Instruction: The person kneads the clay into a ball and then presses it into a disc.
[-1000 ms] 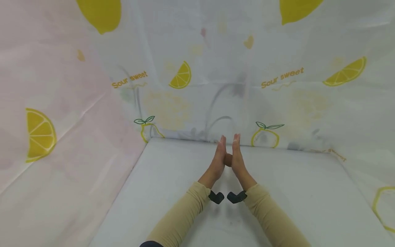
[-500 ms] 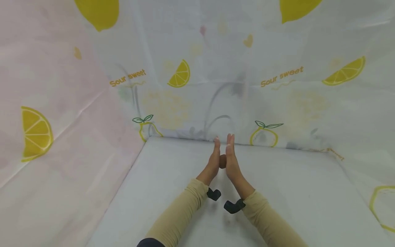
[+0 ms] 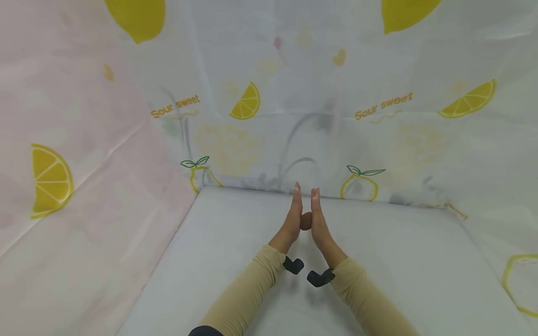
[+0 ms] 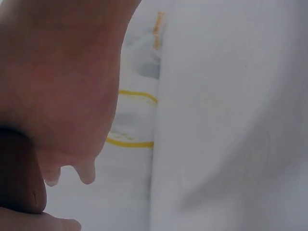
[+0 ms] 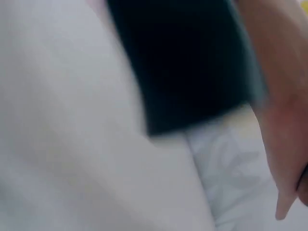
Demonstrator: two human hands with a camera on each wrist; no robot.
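A small ball of brown modelling clay (image 3: 306,221) sits between my two palms in the head view. My left hand (image 3: 292,220) presses it from the left, fingers straight and pointing away from me. From the right, my right hand (image 3: 320,224) lies flat against it in the same way. Up close in the left wrist view, the clay (image 4: 21,175) shows a small crack, with the right palm (image 4: 62,91) above it and part of the left hand (image 4: 33,221) below. The right wrist view catches the left hand (image 5: 284,125) and only the edge of the clay (image 5: 303,187).
Beneath the forearms spreads a white tabletop (image 3: 235,233). A lemon-printed curtain (image 3: 269,140) stands behind and along the sides. Dark wrist mounts (image 3: 293,265) jut inward from both sleeves and come near each other; one fills much of the right wrist view.
The palms slide against each other with the clay between them. Over the last half second the left fingertips have moved forward and the right ones back. The clay has shifted slightly right.
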